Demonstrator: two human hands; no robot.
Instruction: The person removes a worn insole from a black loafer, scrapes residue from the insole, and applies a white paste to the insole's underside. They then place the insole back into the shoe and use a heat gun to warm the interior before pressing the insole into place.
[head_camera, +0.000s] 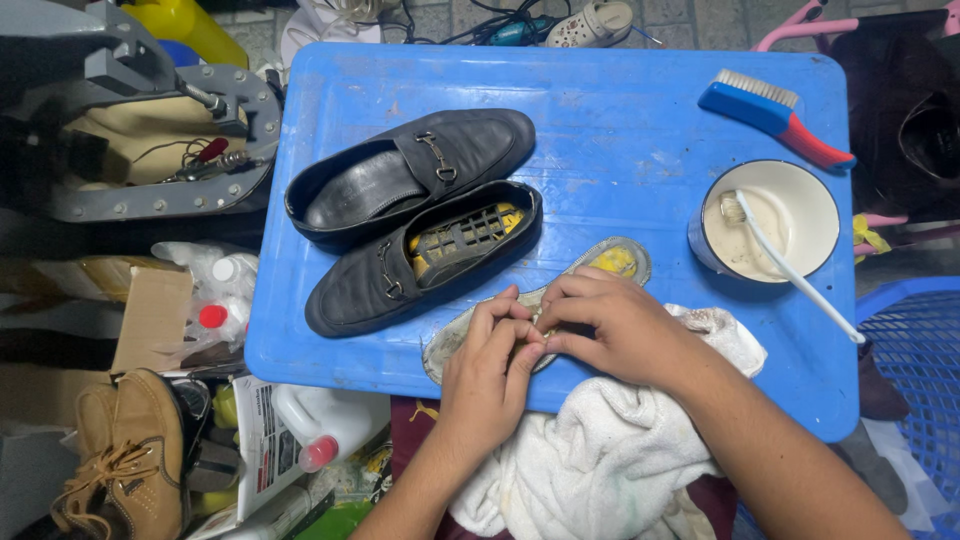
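Both hands meet on an insole (600, 262) lying flat on the blue table (640, 130), near its front edge. Left hand (490, 368) and right hand (610, 325) sit together, fingertips touching at the insole's middle, pinching or picking at its surface; exact grip is hidden by the fingers. Insole runs diagonally, its yellowish end up-right past the right hand, its grey worn end down-left by the left hand.

White towel (600, 450) lies under the right wrist, draped over the table's front edge onto the lap.

Two black loafers just behind the insole, side by side and touching. Far loafer (420, 170) has a metal bit strap and its lining in place. Near loafer (420, 262) is open inside, showing a yellow and dark grid-like footbed.

Right side of the table: a white bowl (770, 220) with a blue outside, holding creamy liquid, and a white toothbrush (790, 265) resting in it, handle sticking out over the rim toward the right. Behind the bowl lies a blue and red scrub brush (770, 108), bristles up.

Off the table, left: a grey metal machine (170, 140), plastic bottles (225, 290), a tan boot (130, 440) on the floor, a white jug (320, 420) with a red cap. Blue basket (915, 350) at the right edge.
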